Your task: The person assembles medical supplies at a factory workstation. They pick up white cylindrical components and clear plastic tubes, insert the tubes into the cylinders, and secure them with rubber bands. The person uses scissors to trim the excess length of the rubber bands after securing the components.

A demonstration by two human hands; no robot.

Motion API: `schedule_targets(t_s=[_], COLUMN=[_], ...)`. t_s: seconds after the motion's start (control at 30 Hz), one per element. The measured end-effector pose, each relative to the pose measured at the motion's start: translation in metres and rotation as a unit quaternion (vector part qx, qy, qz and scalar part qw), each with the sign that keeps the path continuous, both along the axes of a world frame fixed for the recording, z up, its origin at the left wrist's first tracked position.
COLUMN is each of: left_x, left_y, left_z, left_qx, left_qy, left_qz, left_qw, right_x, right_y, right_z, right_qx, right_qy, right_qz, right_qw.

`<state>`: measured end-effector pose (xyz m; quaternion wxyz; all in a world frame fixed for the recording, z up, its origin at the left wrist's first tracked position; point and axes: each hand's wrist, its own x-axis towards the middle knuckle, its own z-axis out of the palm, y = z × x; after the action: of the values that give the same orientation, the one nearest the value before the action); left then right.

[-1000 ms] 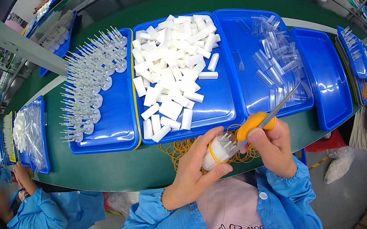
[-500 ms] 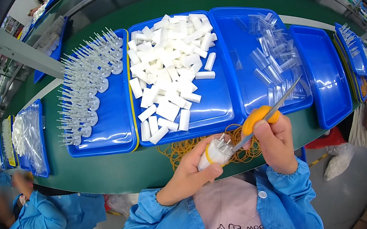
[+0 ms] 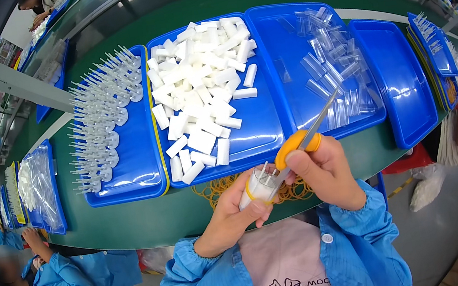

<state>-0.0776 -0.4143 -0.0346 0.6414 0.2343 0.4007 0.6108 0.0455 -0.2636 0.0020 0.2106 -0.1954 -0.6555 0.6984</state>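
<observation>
right fingers (image 3: 303, 164), grasping an orange-handled pointed tool (image 3: 289, 147), have drawn nearer the banded white cylinder (image 3: 257, 192) clasped by left fingers (image 3: 235, 190); work apparently centres on its prongs (image 3: 264, 168).

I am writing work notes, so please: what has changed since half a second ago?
The right hand moved toward the left hand, bringing the orange-handled metal tool closer to the white-and-clear cylindrical piece. The tool's far tip shifted left over the rectangular blue plastic tray of transparent pieces. Nothing was taken or let go; the left hand's grip, the thin yellow band and the white rectangular blocks stayed unchanged.
</observation>
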Motion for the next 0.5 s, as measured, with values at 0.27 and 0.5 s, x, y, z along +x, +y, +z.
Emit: schedule_targets(t_s=[0.27, 0.5], left_x=[-0.003, -0.008], left_y=[-0.001, 0.005], left_z=[-0.002, 0.007], left_qx=[0.012, 0.025], left_qy=[-0.05, -0.175], left_qz=[-0.023, -0.039], left_qw=[0.998, 0.984], right_x=[-0.001, 0.007], right_y=[-0.003, 0.004], right_z=[0.005, -0.009], right_qx=[0.135, -0.071], right_qy=[0.011, 0.087], right_qz=[0.024, -0.089], right_qw=[0.991, 0.99])
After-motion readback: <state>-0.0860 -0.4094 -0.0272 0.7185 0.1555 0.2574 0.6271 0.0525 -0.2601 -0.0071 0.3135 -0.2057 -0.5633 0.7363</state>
